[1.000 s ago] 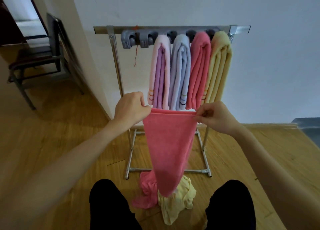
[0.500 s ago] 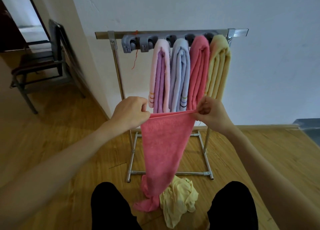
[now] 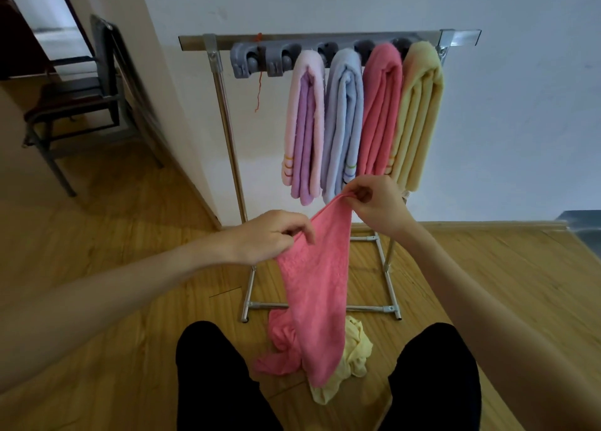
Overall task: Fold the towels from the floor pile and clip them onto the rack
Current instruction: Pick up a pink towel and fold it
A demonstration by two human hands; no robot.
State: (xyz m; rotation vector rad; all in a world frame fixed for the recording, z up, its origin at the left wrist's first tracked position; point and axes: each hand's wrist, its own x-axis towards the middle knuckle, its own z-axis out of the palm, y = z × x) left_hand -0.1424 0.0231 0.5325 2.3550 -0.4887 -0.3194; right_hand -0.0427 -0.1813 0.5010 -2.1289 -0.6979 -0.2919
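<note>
A pink towel hangs between my hands, its lower end trailing onto the floor. My left hand pinches its left edge low down. My right hand pinches the upper corner, higher and further right. On the floor between my knees lies a yellow towel, partly under the pink one. Ahead stands the metal rack with a grey clip bar. Several folded towels hang clipped: a pink-and-purple one, a light blue one, a pink one and a yellow one.
Two clips at the bar's left end hold nothing. A dark chair stands at the back left beyond a wall corner. My knees in black trousers frame the pile on the wooden floor.
The towel's top edge was stretched level between both hands. Now my left hand has dropped lower and the right has risen, so the edge slants and the cloth bunches narrower.
</note>
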